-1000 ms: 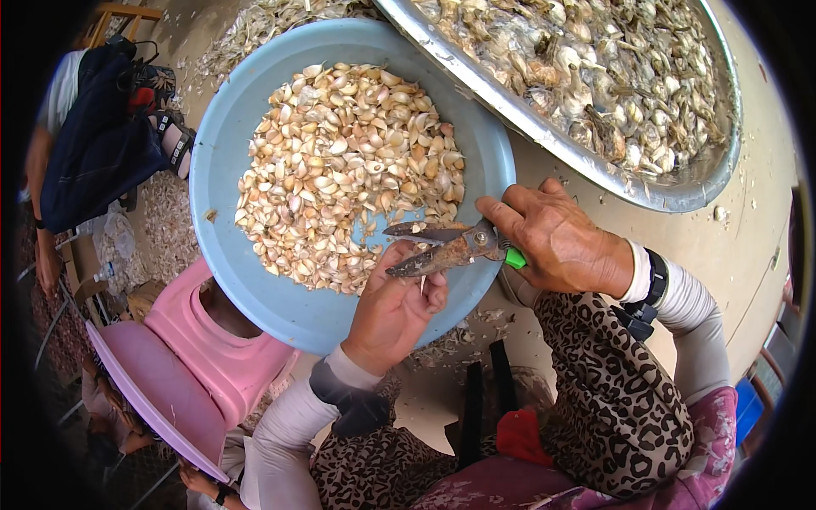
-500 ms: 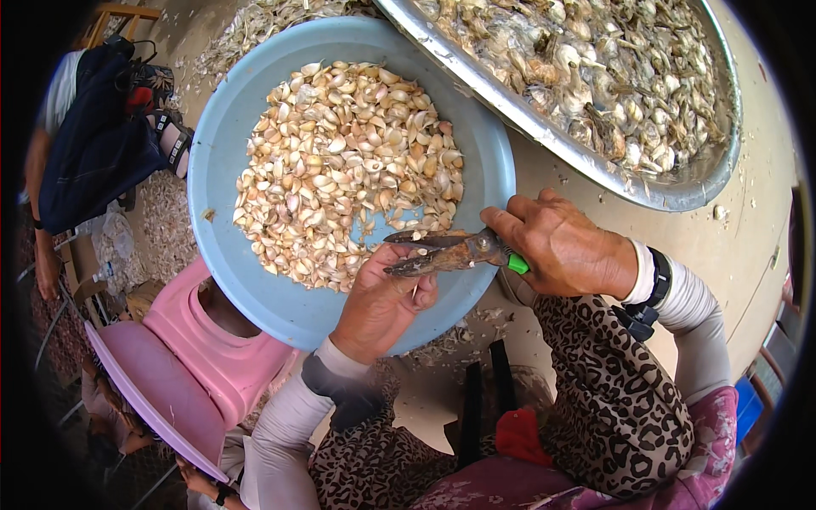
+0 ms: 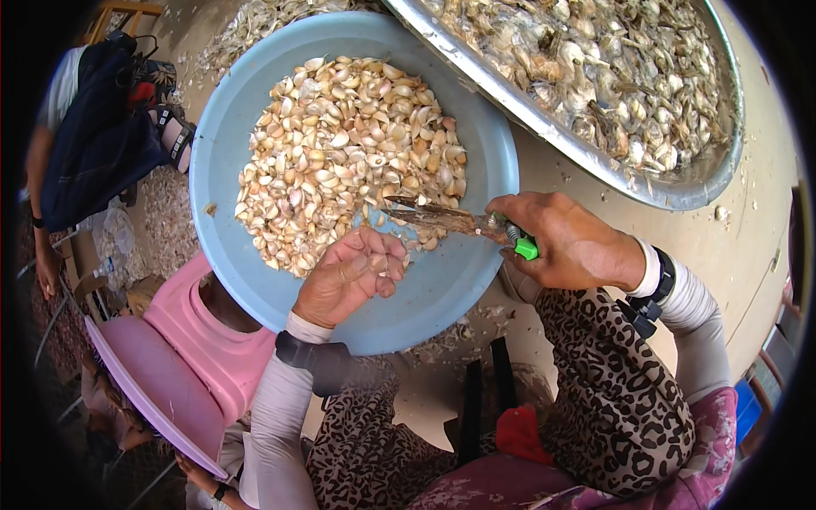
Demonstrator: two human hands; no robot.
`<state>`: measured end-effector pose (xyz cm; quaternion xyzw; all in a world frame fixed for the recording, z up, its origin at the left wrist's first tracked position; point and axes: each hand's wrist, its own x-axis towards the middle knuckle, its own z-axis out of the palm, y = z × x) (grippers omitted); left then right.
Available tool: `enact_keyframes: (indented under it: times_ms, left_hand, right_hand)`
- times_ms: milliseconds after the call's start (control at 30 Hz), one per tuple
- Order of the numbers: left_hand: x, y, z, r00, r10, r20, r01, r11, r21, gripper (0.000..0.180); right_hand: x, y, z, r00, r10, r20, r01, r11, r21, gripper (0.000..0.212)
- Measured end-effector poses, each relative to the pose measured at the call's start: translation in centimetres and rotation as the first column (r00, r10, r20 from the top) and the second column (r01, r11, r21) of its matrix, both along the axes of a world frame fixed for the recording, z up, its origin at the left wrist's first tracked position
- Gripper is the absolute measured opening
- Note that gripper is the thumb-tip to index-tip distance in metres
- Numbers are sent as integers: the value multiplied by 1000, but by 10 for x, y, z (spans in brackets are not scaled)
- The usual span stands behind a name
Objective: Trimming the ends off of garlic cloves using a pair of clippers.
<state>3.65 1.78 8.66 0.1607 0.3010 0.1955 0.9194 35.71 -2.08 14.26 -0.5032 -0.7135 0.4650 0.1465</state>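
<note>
My right hand (image 3: 569, 242) is wrapped round a pair of pruning shears (image 3: 446, 219) with dark, rusty blades and green on the handle. The blades point left over the blue basin (image 3: 433, 316), slightly parted. Palm up and fingers curled, my left hand (image 3: 344, 276) is above the basin's near side, below and left of the blade tips. A small pale garlic clove (image 3: 379, 263) shows at its fingers, which partly hide it. Many loose garlic cloves (image 3: 340, 144) fill most of the basin's floor.
A large metal basin (image 3: 544, 136) heaped with untrimmed garlic bulbs (image 3: 612, 72) stands at the upper right. A pink plastic chair (image 3: 200, 348) is close at the left. Another person (image 3: 102, 140) sits at the far left. Garlic skins (image 3: 170, 217) litter the ground.
My left hand has moved left and away from the shears, its fingers curling. The shears' blades have swung upward a little and now look closer together.
</note>
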Motion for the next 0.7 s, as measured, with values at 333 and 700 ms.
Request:
enact_keyframes:
  times_ms: [333,700]
  left_hand:
    - [-41,-10,-87,417,-63,-907,794,511,330,11]
    - [-17,-14,-88,172,159,-972,942,-315,115,9]
  right_hand:
    - [0,0,2,987,69,142,-66,998,-23,51]
    - [2,2,7,975,110,193,-108,994,-20,49]
